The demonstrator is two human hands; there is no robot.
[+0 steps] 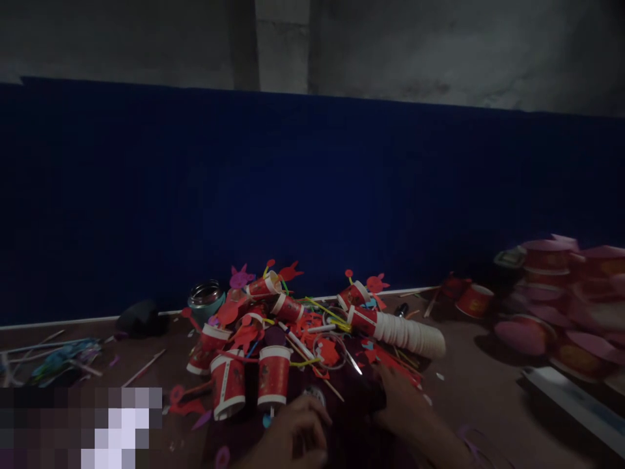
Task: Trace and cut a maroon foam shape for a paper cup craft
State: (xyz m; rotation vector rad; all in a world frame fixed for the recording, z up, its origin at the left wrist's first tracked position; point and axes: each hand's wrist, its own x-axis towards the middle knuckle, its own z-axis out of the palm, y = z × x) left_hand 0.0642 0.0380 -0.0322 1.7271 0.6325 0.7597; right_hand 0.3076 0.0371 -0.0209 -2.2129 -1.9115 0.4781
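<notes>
My left hand (300,433) is at the bottom centre, its fingers curled in; what they hold, if anything, is hidden. Just past its fingertips lies a small round object (315,395), too dark to name. My right hand (403,407) reaches into the near right side of a heap of red paper scraps (328,352), its fingers lost in shadow. Two red paper cups (274,376) with white rims stand upside down left of the hands. Beyond my right hand lies a stack of nested paper cups (410,334) on its side. A shiny pointed blade (355,365) shows between the hands.
Red paper bowls with pink pieces (576,306) pile up at the right, above a long pale box (576,404). A teal open-topped container (206,299) stands behind the cups. Colourful sticks (73,358) lie at the left. A blue partition (312,182) closes the table's back.
</notes>
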